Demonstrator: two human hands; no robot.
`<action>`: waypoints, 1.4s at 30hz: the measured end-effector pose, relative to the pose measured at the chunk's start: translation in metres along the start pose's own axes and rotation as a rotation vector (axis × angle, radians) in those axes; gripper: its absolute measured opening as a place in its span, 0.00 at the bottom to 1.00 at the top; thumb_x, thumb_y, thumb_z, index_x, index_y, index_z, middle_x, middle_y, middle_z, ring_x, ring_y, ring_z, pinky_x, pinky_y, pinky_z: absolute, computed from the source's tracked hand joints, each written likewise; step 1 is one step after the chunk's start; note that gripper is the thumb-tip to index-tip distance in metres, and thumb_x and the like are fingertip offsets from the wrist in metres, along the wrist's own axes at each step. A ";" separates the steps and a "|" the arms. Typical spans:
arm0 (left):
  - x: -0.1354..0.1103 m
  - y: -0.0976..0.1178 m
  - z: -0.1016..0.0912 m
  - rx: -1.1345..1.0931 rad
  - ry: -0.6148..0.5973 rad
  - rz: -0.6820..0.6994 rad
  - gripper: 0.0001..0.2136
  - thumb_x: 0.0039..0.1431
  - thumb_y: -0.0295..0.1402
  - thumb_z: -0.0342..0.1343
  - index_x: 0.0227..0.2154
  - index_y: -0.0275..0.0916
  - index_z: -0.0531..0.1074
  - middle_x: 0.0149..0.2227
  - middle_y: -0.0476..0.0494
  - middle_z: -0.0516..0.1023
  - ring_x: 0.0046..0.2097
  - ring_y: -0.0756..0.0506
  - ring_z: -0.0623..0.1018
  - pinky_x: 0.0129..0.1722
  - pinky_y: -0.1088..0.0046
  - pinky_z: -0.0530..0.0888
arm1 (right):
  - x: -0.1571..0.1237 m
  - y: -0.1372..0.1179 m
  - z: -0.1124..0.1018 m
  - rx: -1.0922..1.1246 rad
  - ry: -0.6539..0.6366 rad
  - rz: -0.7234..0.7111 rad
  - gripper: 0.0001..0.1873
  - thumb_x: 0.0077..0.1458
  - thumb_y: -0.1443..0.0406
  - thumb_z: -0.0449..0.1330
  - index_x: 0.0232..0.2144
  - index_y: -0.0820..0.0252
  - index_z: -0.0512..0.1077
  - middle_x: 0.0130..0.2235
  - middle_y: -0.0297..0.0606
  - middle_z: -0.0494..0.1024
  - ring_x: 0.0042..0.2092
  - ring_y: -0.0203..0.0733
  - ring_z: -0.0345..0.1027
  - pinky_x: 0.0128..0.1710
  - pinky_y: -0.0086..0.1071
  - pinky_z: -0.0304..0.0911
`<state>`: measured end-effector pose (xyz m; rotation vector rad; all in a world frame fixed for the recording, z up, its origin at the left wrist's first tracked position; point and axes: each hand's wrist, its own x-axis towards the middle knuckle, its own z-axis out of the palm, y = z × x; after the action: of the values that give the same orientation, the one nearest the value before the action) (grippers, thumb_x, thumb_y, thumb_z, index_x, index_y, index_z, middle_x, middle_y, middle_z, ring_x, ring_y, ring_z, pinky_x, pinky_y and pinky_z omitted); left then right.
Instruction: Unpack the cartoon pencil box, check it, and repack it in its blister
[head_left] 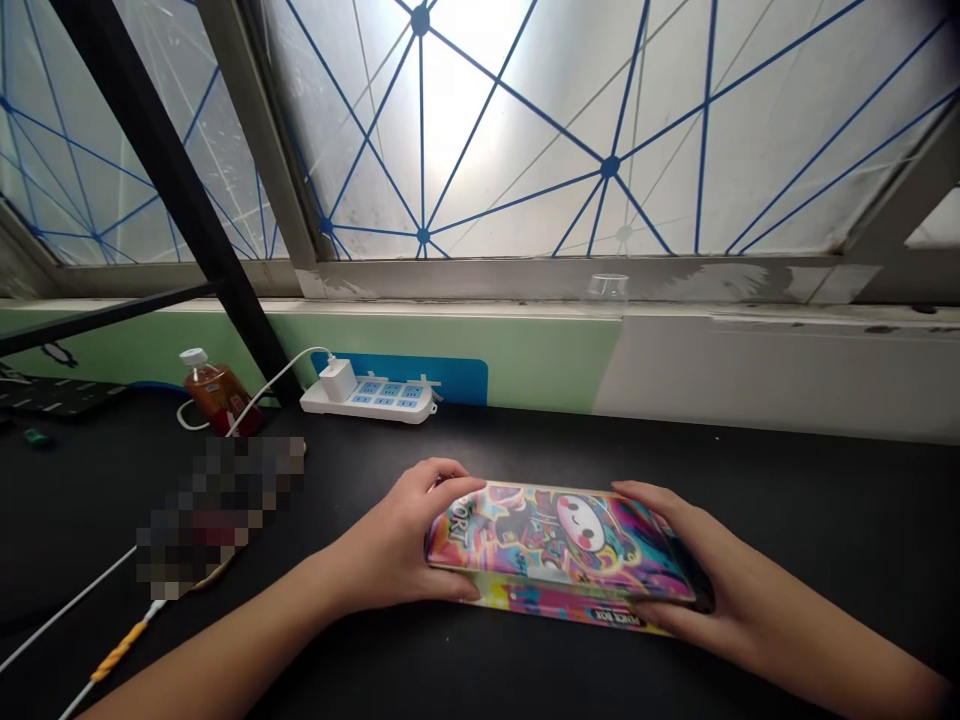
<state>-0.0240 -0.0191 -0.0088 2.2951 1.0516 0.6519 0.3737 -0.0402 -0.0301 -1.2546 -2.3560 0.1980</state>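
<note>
A colourful pencil box (555, 535) with a cartoon character on its lid lies in front of me on the black table. Its front side carries the words "PENCIL BOX". My left hand (420, 535) grips the left end, thumb at the front edge and fingers over the far edge. At the opposite end, my right hand (686, 570) is wrapped round the corner in the same way. The lid looks closed, and a dark part shows at its right end beside my right palm. The box's underside is hidden.
A white power strip (367, 400) with a plugged-in charger (338, 381) stands by the wall. Left of it are a bottle of orange-red drink (217, 390) and a blurred-out object (217, 520) with a white cable (71, 605). A clear cup (608, 288) rests on the sill.
</note>
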 end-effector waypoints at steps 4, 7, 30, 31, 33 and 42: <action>-0.002 -0.001 -0.003 -0.008 0.010 -0.006 0.51 0.49 0.44 0.79 0.73 0.50 0.58 0.70 0.31 0.62 0.71 0.26 0.64 0.71 0.40 0.60 | 0.002 -0.004 0.003 0.010 0.087 -0.039 0.40 0.56 0.49 0.72 0.66 0.47 0.64 0.63 0.49 0.76 0.60 0.61 0.76 0.54 0.47 0.79; -0.002 -0.008 -0.006 -0.146 0.070 -0.093 0.58 0.48 0.48 0.79 0.75 0.51 0.48 0.75 0.32 0.54 0.74 0.25 0.59 0.73 0.40 0.57 | 0.003 -0.007 0.006 0.001 0.160 -0.050 0.40 0.57 0.52 0.71 0.68 0.44 0.63 0.64 0.47 0.73 0.62 0.62 0.73 0.57 0.49 0.76; -0.007 -0.003 0.004 -0.113 0.466 0.091 0.32 0.59 0.33 0.74 0.64 0.54 0.69 0.49 0.47 0.81 0.50 0.40 0.82 0.53 0.65 0.80 | 0.009 -0.001 -0.024 0.397 0.349 0.245 0.42 0.60 0.40 0.64 0.69 0.46 0.59 0.59 0.49 0.79 0.57 0.60 0.78 0.50 0.49 0.79; -0.007 -0.003 0.003 -0.059 0.433 0.146 0.29 0.60 0.31 0.73 0.62 0.54 0.71 0.50 0.46 0.81 0.50 0.40 0.83 0.52 0.65 0.80 | 0.010 -0.002 -0.028 0.451 0.334 0.264 0.39 0.60 0.40 0.64 0.66 0.46 0.64 0.53 0.46 0.83 0.52 0.58 0.81 0.45 0.47 0.81; -0.006 -0.003 0.000 -0.002 0.366 0.223 0.25 0.62 0.28 0.71 0.60 0.53 0.74 0.49 0.45 0.81 0.48 0.41 0.83 0.49 0.67 0.80 | 0.011 -0.006 -0.035 0.448 0.298 0.284 0.29 0.60 0.40 0.64 0.55 0.48 0.75 0.45 0.43 0.86 0.46 0.56 0.83 0.42 0.45 0.81; -0.005 0.005 -0.020 -0.108 0.150 0.216 0.09 0.66 0.37 0.66 0.47 0.44 0.82 0.45 0.40 0.83 0.45 0.39 0.82 0.48 0.64 0.79 | 0.010 -0.015 -0.038 0.161 0.187 -0.085 0.11 0.63 0.55 0.68 0.47 0.40 0.85 0.46 0.34 0.89 0.46 0.51 0.85 0.44 0.38 0.82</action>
<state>-0.0362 -0.0202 0.0077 2.3123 0.8169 0.9568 0.3753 -0.0436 0.0119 -1.0486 -2.1818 0.2275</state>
